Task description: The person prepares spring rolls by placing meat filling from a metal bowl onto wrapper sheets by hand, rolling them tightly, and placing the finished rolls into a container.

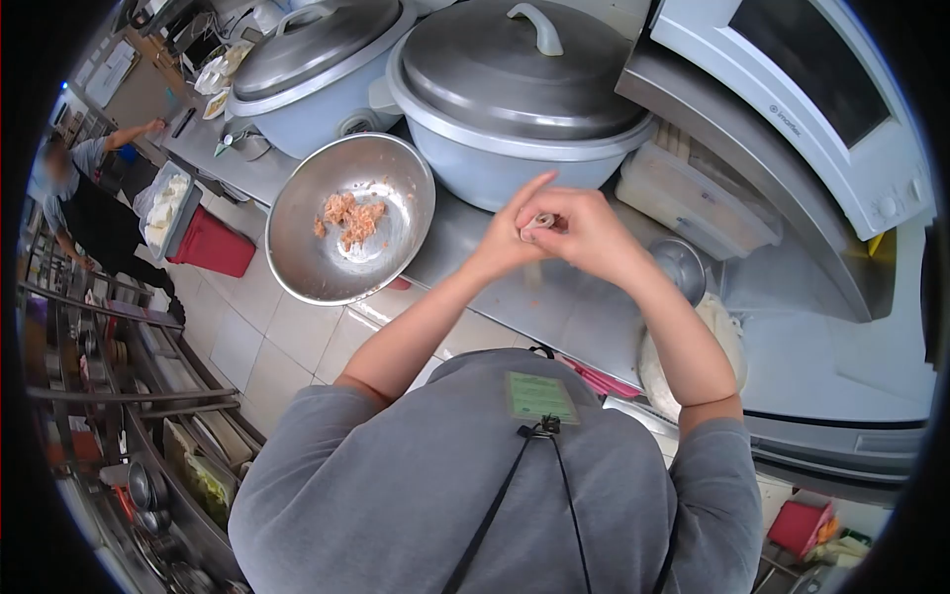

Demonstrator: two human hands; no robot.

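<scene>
My two hands meet above the steel counter, in front of the large rice cooker. A small pale piece (537,226), which looks like a folded wrapper, sits between them. My right hand (581,230) pinches its top with thumb and fingertips. Under and beside it is my left hand (510,236), with one finger stretched upward and the palm side against the piece. To the left of my hands a wide metal bowl (297,252) tilts near the counter edge. Orange-pink minced filling (353,220) lies in the bowl.
Two lidded cookers (515,84) (307,59) stand behind. A plastic container (693,198), a small metal bowl (679,269) and a pale dough-like mass (714,342) are at the right, below a white microwave (792,109). Another person (99,208) stands far left near a red bin (215,243).
</scene>
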